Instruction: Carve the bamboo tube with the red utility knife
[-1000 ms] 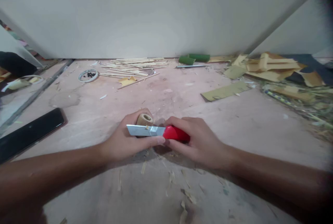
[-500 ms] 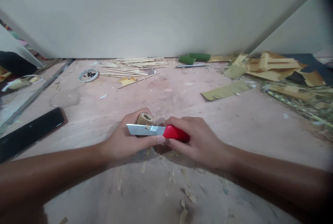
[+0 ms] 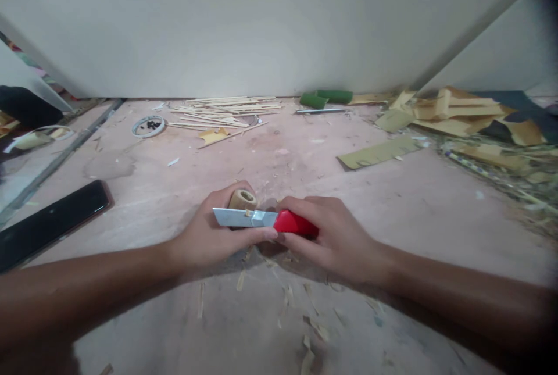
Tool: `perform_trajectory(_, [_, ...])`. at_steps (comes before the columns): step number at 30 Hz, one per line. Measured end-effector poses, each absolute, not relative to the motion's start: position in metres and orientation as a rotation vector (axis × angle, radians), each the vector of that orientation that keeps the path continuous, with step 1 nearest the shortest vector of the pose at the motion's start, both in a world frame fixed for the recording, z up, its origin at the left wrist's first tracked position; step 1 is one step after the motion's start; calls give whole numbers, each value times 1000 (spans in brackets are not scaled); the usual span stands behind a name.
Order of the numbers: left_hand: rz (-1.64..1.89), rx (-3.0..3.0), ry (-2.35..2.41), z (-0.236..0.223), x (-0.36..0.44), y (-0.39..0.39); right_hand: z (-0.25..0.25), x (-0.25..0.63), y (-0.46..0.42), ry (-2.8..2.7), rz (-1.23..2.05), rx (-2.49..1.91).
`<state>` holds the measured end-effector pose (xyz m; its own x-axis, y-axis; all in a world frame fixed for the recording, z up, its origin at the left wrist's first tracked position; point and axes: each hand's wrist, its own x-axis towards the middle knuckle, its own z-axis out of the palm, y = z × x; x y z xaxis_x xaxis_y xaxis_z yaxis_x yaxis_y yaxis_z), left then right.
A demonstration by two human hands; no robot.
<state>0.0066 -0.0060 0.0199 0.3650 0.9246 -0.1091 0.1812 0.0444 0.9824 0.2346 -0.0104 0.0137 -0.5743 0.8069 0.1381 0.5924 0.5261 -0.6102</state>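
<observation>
My left hand (image 3: 218,224) is closed around a short hollow bamboo tube (image 3: 242,199), whose open end faces up and slightly toward me. A red-handled utility knife (image 3: 294,224) is gripped in my right hand (image 3: 333,235). Its broad silver blade lies level across the near side of the tube, tip pointing left, with a small chip of shaving on it. The left thumb reaches under the blade toward the knife's handle. The tube's lower part is hidden by the blade and my fingers.
Thin sticks (image 3: 226,109) lie at the back beside a white ring (image 3: 149,126) holding dark bits. Green tube pieces (image 3: 331,96) rest by the wall. A phone (image 3: 52,224) lies at left, paper strips (image 3: 457,109) at right. Shavings (image 3: 307,352) litter the near surface.
Almost nothing differs. Both hands, the tube and the knife keep nearly the same position, with the blade still against the tube.
</observation>
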Motion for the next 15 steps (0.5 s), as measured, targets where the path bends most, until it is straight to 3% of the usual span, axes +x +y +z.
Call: perform_trajectory(15, [901,1327,1222,21,15,-12,13,230,-15,-2309,618,-1262])
